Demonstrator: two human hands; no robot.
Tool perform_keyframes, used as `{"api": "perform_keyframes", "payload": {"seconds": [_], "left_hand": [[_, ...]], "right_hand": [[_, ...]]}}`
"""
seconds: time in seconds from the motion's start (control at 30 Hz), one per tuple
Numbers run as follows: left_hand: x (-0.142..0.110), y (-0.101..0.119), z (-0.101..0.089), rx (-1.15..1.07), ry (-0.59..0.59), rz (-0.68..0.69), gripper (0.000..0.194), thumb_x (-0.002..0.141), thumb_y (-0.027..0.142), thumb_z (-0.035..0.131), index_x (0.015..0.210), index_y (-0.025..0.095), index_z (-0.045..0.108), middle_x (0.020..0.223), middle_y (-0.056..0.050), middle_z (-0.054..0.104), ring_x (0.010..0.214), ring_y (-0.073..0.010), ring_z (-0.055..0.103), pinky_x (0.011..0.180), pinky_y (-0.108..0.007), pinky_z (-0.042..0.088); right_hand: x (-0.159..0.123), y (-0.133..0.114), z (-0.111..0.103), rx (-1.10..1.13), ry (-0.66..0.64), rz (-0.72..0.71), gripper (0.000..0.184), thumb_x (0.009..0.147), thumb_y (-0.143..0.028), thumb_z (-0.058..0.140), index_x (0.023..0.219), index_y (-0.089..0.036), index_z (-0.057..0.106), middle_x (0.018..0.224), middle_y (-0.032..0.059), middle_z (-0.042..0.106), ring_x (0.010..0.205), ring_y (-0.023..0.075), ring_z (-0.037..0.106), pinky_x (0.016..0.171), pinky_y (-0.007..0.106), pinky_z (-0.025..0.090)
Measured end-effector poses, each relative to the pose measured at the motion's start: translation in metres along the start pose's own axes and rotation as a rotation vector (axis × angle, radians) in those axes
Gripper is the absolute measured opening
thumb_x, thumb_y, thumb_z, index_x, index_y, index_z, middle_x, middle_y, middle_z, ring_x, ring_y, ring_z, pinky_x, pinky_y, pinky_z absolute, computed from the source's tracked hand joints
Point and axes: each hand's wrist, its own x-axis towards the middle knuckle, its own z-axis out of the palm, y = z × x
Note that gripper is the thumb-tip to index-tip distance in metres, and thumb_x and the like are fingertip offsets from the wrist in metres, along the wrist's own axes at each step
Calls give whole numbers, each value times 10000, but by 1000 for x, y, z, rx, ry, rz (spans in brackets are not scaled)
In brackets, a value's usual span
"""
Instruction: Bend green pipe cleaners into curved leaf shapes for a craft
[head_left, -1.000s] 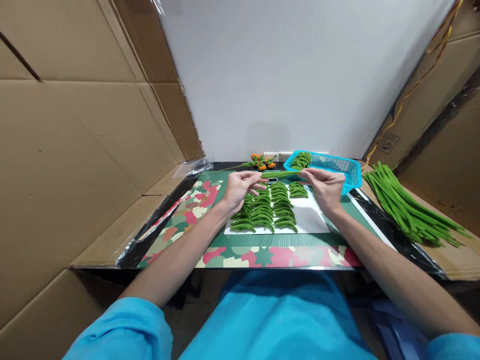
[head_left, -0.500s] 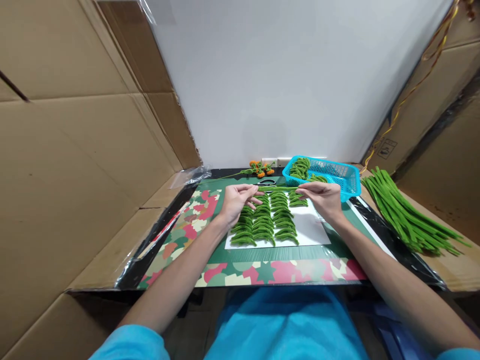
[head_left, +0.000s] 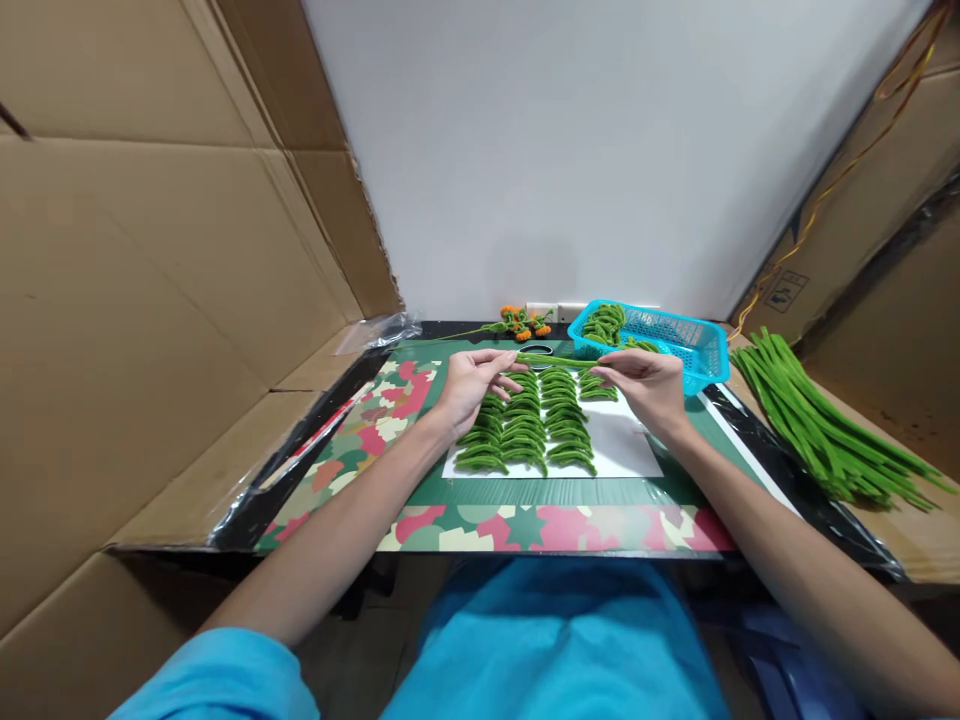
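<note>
Both hands hold one green pipe cleaner (head_left: 559, 362) stretched level between them. My left hand (head_left: 472, 385) pinches its left end with thumb and fingers. My right hand (head_left: 646, 387) pinches its right end, fingers curled. Under the hands, several rows of bent green pipe-cleaner pieces (head_left: 529, 425) lie on a white sheet (head_left: 626, 445).
A blue basket (head_left: 686, 345) with more bent green pieces stands at the back right. A bundle of straight green pipe cleaners (head_left: 817, 420) lies at the right. A small orange-flowered stem (head_left: 521, 324) lies at the back. Cardboard walls (head_left: 150, 300) close in the left side.
The pipe cleaner between my hands has dropped a little towards the rows, and both hands have come slightly nearer to each other. The view has shifted slightly.
</note>
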Motion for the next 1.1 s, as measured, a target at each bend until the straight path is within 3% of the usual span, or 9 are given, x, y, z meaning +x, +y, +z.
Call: {"api": "perform_keyframes", "payload": {"seconds": [0.2,0.4,0.6,0.9,1.1], "left_hand": [[-2,0,-1,-2,-61,7,348,778,399,876,951,111,786,1016,-171,821,563,-126,728,417,-164,507],[-9,2,7,-2,-118,-13,376,759,413,896,950,114,773,1001,-172,820,566,-144,739,417,-176,508],[-15,3,12,25,-161,11,393,747,438,906,923,112,779,984,-173,819,577,-166,751,411,-190,512],[-20,-3,21,54,-268,10,466,721,515,907,927,113,790,992,-177,821,614,-207,776,416,-208,513],[-22,-3,22,58,-256,45,448,751,506,890,940,116,778,995,-174,821,640,-215,784,428,-213,526]], "right_hand": [[0,-6,2,-71,-95,-96,322,756,-473,888,903,-193,830,847,70,823,641,208,758,568,330,664],[-5,-11,5,-197,-135,-203,284,856,-486,798,966,-225,827,930,60,832,809,240,799,651,351,680],[-9,-10,8,-476,-143,-350,187,913,-423,750,934,-257,835,925,69,831,833,265,778,767,385,587],[-15,-14,14,-620,-279,-472,244,1004,-394,621,1109,-278,809,858,43,816,701,185,721,647,291,478],[-19,-12,20,-605,-239,-445,275,1042,-365,560,1076,-245,806,874,52,815,643,168,710,573,290,443]]}}
